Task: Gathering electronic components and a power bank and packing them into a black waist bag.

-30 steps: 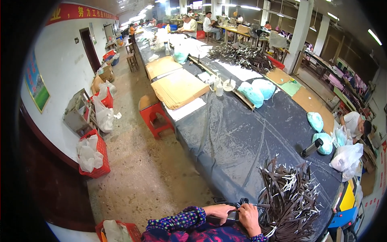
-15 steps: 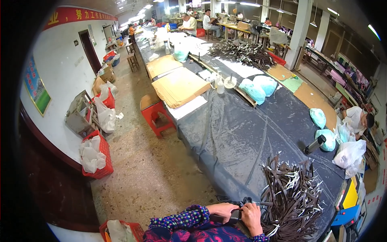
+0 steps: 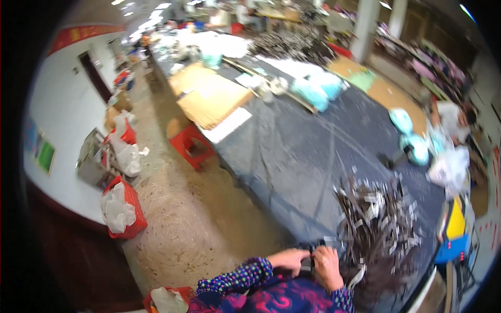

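At the table's near edge, my two hands meet around a small black box-shaped device [image 3: 306, 264], mostly hidden by my fingers. My left hand [image 3: 288, 259] grips it from the left, its index finger reaching across the top. From the right, my right hand [image 3: 327, 265] closes on it with bent fingers. Blur hides finer detail of the device. Black cable or cord [image 3: 316, 244] lies just beyond my hands. Right beside my right hand spreads a loose heap of dark brown strips [image 3: 373, 224] with whitish ends.
The long table has a dark cover [image 3: 282, 172]. Stacked tan sheets [image 3: 219, 99], teal bags [image 3: 313, 93] and a white plastic bag [image 3: 450, 169] lie on it. A red stool [image 3: 192, 147] stands at its left side. Red baskets [image 3: 136, 216] line the wall. A person [image 3: 455, 121] sits at the right.
My view has shifted and blurred, so the table and room appear higher and slightly left. Both hands stay on the black device, and my left index finger looks more stretched out.
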`<state>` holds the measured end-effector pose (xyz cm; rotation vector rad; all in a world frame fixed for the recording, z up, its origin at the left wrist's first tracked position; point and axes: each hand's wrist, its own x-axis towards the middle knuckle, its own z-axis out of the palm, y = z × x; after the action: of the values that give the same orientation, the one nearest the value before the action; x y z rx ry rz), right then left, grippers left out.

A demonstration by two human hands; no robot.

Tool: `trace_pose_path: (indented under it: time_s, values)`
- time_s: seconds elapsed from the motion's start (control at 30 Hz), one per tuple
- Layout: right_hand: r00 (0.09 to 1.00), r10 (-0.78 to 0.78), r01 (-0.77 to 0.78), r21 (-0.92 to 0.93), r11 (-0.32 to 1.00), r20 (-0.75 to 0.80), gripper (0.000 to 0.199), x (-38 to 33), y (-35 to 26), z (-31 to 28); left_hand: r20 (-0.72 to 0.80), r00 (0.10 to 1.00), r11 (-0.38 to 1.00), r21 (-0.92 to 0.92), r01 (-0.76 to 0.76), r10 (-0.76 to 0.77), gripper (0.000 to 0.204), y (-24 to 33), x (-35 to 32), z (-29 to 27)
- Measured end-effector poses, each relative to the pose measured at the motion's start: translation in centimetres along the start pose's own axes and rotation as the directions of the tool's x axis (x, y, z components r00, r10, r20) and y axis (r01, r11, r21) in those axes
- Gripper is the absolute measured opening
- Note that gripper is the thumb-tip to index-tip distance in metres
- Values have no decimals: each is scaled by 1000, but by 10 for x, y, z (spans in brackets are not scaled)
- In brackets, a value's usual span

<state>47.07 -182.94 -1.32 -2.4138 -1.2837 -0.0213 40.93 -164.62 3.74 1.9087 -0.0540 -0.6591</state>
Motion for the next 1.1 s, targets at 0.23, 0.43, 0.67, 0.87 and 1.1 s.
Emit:
trace_pose_path:
  time_s: [0.23, 0.43, 0.67, 0.87, 1.1]
  values:
    - [987, -55, 48, -47, 998, -150, 7, 34, 12, -22, -120, 993, 1000, 24, 8, -5, 77, -5, 26, -12]
    - [974, 20, -35, -59, 998, -226, 12, 53, 43, -32, -174, 984, 957, 292, 7, 46, 75, 8, 74, -36]
    - [987, 113, -117, -24, 993, -112, 17, 38, 52, -1, -9, 999, 977, 211, 42, -41, 84, 19, 83, -43]
    - [955, 274, -286, -118, 951, -110, 7, 68, 61, 5, 164, 986, 992, 121, -33, 13, 87, -22, 130, -74]
    - [897, 349, -392, -122, 912, -273, 5, 157, 73, 5, 57, 992, 994, -1, -110, 110, 109, -31, 123, -160]
